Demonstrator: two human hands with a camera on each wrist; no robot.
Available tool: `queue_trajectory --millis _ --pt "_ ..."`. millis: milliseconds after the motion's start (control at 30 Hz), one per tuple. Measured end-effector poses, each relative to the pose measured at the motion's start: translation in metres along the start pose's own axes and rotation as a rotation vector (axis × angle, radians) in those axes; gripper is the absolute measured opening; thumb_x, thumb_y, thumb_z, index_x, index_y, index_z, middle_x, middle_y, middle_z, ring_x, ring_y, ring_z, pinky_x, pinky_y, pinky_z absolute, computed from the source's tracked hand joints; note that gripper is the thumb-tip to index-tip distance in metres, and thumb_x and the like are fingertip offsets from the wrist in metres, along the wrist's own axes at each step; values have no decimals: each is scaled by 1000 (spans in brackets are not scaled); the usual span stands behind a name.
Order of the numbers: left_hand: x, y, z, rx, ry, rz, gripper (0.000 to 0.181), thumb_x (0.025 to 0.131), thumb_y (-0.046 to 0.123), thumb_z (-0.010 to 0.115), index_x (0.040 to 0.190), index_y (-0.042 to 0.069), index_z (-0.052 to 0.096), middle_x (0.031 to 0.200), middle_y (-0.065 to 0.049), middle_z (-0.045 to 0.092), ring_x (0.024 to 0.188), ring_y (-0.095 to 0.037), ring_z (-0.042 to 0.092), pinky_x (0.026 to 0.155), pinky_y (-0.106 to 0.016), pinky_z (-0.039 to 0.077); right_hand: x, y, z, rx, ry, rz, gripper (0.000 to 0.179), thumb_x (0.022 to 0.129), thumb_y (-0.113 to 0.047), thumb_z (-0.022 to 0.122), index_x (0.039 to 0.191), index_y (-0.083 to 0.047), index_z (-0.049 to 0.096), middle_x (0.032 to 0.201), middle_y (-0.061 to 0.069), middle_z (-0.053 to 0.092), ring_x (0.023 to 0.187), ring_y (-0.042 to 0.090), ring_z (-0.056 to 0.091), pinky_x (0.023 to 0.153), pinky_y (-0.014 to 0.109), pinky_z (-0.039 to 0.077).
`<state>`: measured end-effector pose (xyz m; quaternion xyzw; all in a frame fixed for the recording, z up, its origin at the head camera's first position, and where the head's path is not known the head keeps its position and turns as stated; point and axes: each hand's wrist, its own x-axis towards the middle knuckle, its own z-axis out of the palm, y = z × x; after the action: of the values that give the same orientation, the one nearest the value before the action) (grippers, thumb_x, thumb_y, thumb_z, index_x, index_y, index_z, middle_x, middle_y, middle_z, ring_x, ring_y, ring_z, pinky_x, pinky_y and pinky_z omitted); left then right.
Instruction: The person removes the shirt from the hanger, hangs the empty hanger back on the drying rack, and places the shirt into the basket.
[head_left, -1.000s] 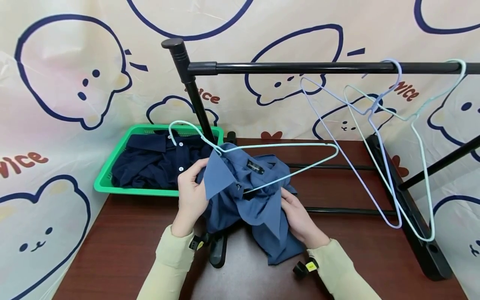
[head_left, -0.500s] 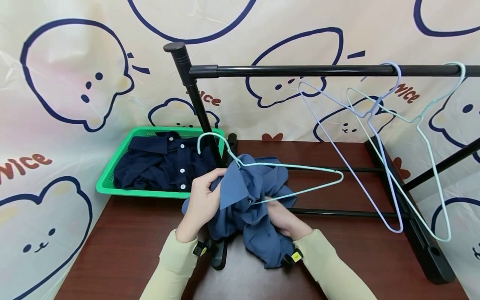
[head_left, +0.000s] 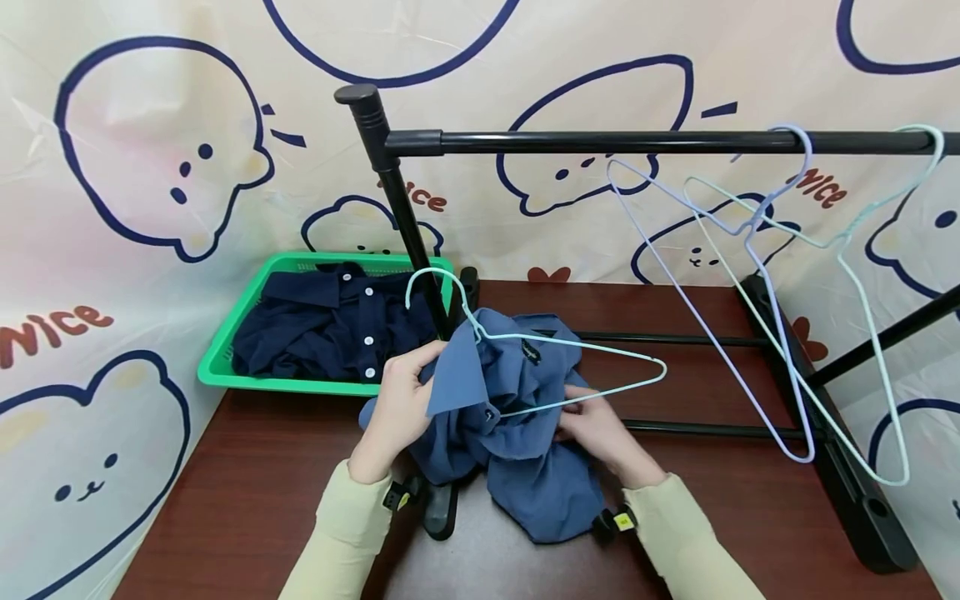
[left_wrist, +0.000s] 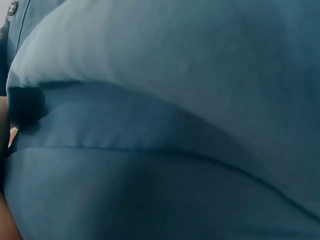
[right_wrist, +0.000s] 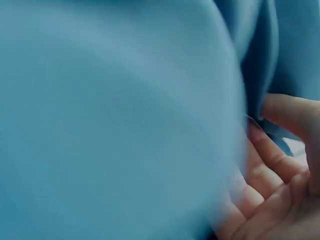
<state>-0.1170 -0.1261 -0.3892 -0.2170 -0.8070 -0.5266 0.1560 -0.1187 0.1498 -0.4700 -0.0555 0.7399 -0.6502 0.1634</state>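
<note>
A blue shirt [head_left: 517,492] with a pointed collar [head_left: 457,375] hangs bunched between both hands, above the table. A mint-green hanger [head_left: 585,343] has its left part inside the collar; its right shoulder sticks out of the neck opening, and its hook [head_left: 431,272] points up and left. My left hand [head_left: 397,412] grips the cloth beside the collar, most of its fingers hidden behind it. On the other side, my right hand [head_left: 603,433] holds the shirt's edge near the hanger's lower bar. Thumb and curled fingers [right_wrist: 272,160] meet at the cloth in the right wrist view.
A green basket [head_left: 217,362] with a folded navy shirt [head_left: 300,333] stands at back left. Behind the hands rises a black clothes rack [head_left: 570,142]; a lilac hanger [head_left: 678,287] and another mint-green hanger [head_left: 873,312] hang from its rail. The brown table [head_left: 225,517] lies below.
Hanger and shirt have dropped lower, and the hook has shifted right. My right hand moved inward under the hanger's bar, then back out to the shirt's right edge. The left hand keeps its grip.
</note>
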Motion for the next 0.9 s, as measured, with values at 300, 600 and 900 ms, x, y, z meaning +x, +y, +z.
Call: queue_trajectory --millis 300,600,900 --pt "-2 -5 1 33 -36 -26 17 96 26 54 102 23 69 94 11 66 76 -8 60 67 -28 49 -22 -18 -76 140 83 -128 40 98 -25 50 127 1 52 117 26 58 101 36 60 80 43 50" --pt "-1 -8 10 98 -65 -25 18 97 33 51 99 27 69 88 13 64 70 -6 58 64 -28 48 -42 -50 -95 61 11 -212 42 102 -30 39 130 -1 53 121 20 58 100 34 61 77 42 51" --pt "-1 -9 23 117 -102 -51 20 97 35 50 101 28 69 96 13 65 72 -5 58 66 -29 48 -43 -52 -78 -46 -22 -224 28 96 -12 54 120 1 60 102 20 67 87 36 65 71 44 52"
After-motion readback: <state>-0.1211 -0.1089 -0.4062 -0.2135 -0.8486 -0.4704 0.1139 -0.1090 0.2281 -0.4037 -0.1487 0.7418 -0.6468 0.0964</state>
